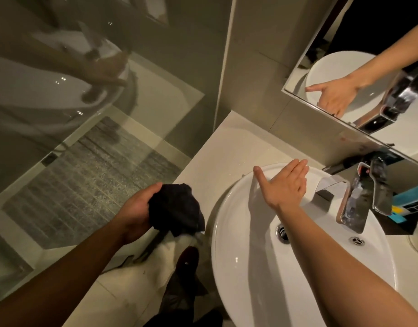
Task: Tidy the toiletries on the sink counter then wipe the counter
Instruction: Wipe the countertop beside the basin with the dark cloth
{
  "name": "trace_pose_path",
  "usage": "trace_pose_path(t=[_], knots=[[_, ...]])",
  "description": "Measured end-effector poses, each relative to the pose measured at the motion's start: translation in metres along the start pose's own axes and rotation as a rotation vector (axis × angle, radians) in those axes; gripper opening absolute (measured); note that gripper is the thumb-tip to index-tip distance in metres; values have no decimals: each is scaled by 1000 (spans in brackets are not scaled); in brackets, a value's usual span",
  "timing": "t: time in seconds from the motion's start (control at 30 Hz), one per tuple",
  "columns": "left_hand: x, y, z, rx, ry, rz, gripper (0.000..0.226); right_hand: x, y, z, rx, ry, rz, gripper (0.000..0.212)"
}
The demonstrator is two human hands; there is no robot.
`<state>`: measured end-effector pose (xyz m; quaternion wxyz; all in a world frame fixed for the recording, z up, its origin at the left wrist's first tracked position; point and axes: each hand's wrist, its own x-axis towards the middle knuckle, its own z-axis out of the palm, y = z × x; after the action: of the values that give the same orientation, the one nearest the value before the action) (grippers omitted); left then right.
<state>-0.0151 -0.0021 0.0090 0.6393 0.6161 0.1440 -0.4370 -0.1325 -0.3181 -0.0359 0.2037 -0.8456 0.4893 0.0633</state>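
Over the white basin [238,267], holding a dark cloth [176,208] and reaching with a flat palm

At the counter's [231,147] front edge, left hand [138,212] gripping the bunched dark cloth, fingers curled around its left side, cloth hanging partly off the edge and not touching the basin; right hand [284,184] hovering above the basin's far rim, fingers straight and pressed together, thumb spread wide, holding nothing; just right of it, chrome faucet [359,201] leaning over the bowl, drain [283,233] below; blue and black toiletry boxes [408,204] sitting on the counter behind the faucet at the right edge; mirror [368,74] above reflecting the open hand and the basin; glass shower partition [85,114] standing to the left
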Motion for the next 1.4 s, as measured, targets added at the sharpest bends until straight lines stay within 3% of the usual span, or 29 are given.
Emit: trace_pose_path(t=[0.17, 0.33, 0.43, 0.5, 0.57, 0.73, 0.83, 1.0, 1.17, 1.4], knots=[[40, 56, 50, -88, -148, 103, 43, -1, -2, -2, 3, 13, 0, 122], [99, 114, 113, -140, -389, 71, 62, -2, -3, -4, -11, 5, 12, 121], [140, 134, 154, -17, -375, 173, 53, -2, -4, -5, -16, 10, 13, 120], [162, 139, 185, 222, -325, 309, 30, -2, -3, -6, -4, 4, 16, 119], [179, 140, 213, 529, -409, 480, 25, -1, -4, -7, 7, 4, 18, 119], [246, 111, 242, 1510, -862, 827, 49, 2, -5, -7, -3, 6, 32, 119], [268, 87, 241, 1867, -984, 815, 52, 3, -5, -6, 6, 0, 35, 120], [271, 85, 233, 1842, -993, 791, 83, 3, -5, -3, 4, 9, 39, 120], [265, 79, 221, 1764, -940, 754, 48, 3, -5, -3, -3, 17, 40, 120], [254, 70, 191, 1708, -930, 723, 46, 2, -5, -2, 10, 24, 37, 120]])
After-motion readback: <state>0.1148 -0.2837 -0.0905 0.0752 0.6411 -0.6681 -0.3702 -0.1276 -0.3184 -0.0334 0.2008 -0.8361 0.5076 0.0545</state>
